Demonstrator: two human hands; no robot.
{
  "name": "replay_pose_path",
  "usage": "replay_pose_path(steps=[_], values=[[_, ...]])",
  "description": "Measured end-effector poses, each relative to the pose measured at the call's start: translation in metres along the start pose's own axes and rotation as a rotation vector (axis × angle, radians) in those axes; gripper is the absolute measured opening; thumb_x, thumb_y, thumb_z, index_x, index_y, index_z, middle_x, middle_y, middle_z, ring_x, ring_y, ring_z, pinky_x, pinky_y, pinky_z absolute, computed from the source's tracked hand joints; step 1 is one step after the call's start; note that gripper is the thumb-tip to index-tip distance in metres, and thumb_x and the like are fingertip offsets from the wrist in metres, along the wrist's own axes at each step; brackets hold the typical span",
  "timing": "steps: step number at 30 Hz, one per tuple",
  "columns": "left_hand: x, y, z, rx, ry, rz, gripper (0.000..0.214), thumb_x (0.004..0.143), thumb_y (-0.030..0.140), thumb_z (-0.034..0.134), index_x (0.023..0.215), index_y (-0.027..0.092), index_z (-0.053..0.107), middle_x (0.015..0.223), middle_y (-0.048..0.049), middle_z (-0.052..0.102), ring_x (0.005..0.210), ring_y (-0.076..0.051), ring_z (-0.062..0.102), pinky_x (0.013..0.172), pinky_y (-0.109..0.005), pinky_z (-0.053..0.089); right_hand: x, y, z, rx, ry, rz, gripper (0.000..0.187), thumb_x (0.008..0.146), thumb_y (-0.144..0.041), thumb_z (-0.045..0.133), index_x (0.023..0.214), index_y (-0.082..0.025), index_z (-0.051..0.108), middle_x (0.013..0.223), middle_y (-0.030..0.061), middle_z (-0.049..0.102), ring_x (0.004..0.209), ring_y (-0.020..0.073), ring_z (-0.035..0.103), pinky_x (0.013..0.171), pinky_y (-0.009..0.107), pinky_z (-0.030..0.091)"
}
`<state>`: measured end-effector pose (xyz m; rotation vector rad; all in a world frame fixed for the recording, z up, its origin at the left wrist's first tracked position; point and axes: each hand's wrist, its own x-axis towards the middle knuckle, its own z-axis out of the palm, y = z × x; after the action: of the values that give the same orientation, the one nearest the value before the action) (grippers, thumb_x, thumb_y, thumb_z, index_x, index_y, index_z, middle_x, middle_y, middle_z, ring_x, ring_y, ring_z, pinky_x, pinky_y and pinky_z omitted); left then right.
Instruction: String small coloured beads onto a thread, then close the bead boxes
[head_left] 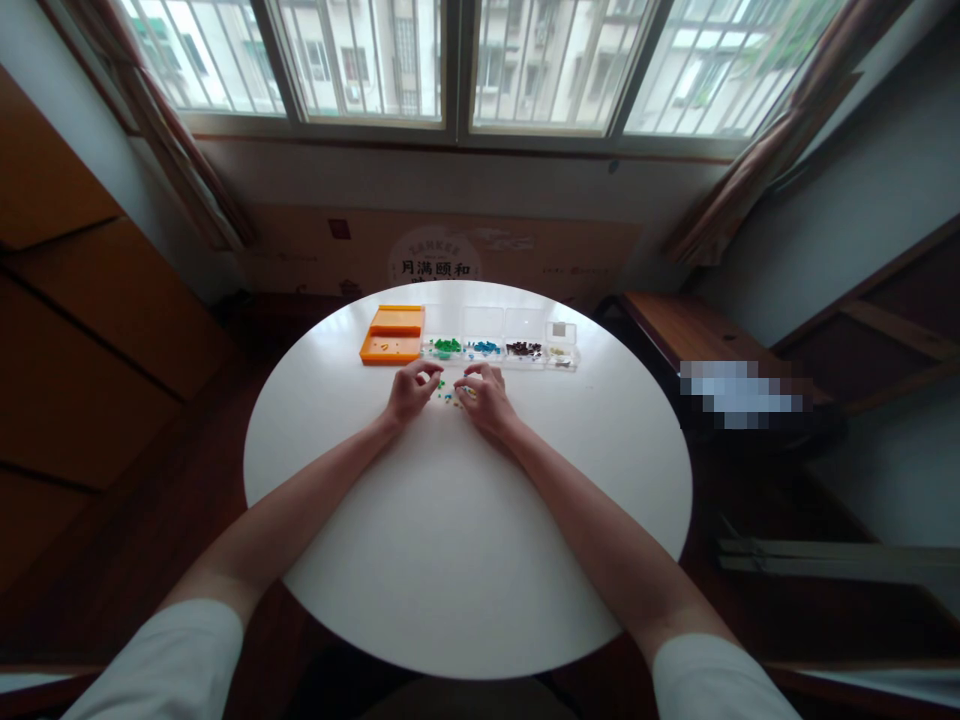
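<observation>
Both my hands rest on a round white table (pixel 465 540), side by side near its far part. My left hand (pixel 410 391) has its fingers curled and pinched together over a small heap of tiny coloured pieces (pixel 450 392). My right hand (pixel 486 396) is also curled, fingertips pinching at the same heap. What each pinch holds is too small to name. Just beyond the hands lies a row of clear compartments holding green pieces (pixel 446 347), blue pieces (pixel 484 348), dark brown pieces (pixel 524 350) and pale pieces (pixel 559 353).
An open orange box (pixel 393 335) sits at the left end of the compartment row. A wooden bench (pixel 690 335) stands to the right of the table, wooden cabinets to the left, and a barred window with curtains behind.
</observation>
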<state>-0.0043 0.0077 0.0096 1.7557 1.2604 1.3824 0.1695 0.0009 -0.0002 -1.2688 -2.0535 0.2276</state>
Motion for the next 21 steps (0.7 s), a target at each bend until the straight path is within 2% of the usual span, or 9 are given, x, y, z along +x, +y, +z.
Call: replay_pose_path(steps=[9, 13, 17, 21], values=[[0.0002, -0.002, 0.0001, -0.009, -0.038, 0.0, 0.02, 0.076, 0.028, 0.058, 0.085, 0.012, 0.065, 0.078, -0.0029, 0.061, 0.044, -0.004, 0.047, 0.036, -0.015, 0.038, 0.0039, 0.007, 0.0045, 0.107, 0.045, 0.012, 0.009, 0.076, -0.022, 0.062, 0.077, -0.022, 0.071, 0.1, 0.0079, 0.057, 0.1, 0.0232, 0.048, 0.093, 0.041, 0.038], [-0.0017, -0.0036, 0.001, 0.076, -0.11, 0.14, 0.017, 0.077, 0.027, 0.059, 0.086, 0.014, 0.066, 0.077, -0.002, 0.061, 0.047, -0.004, 0.048, 0.043, -0.017, 0.041, 0.0063, 0.0068, 0.0003, 0.283, 0.122, 0.02, 0.012, 0.079, -0.027, 0.06, 0.081, -0.019, 0.069, 0.093, 0.0075, 0.06, 0.094, 0.0206, 0.053, 0.084, 0.036, 0.043], [-0.0052, -0.0016, 0.0012, 0.204, -0.179, 0.289, 0.017, 0.078, 0.028, 0.06, 0.089, 0.016, 0.066, 0.076, -0.001, 0.061, 0.05, -0.005, 0.049, 0.049, -0.018, 0.042, 0.0076, 0.0067, -0.0017, 0.536, 0.093, 0.095, 0.017, 0.079, -0.031, 0.058, 0.084, -0.017, 0.067, 0.08, 0.0048, 0.065, 0.074, 0.0157, 0.06, 0.064, 0.028, 0.045], [-0.0074, 0.0018, 0.0006, 0.222, -0.17, 0.324, 0.017, 0.08, 0.029, 0.06, 0.089, 0.017, 0.066, 0.077, -0.0015, 0.062, 0.054, -0.006, 0.051, 0.051, -0.017, 0.042, 0.008, 0.0031, 0.0019, 0.738, 0.11, 0.136, 0.021, 0.075, -0.036, 0.063, 0.081, -0.016, 0.066, 0.078, 0.0045, 0.067, 0.069, 0.0147, 0.06, 0.063, 0.027, 0.047]])
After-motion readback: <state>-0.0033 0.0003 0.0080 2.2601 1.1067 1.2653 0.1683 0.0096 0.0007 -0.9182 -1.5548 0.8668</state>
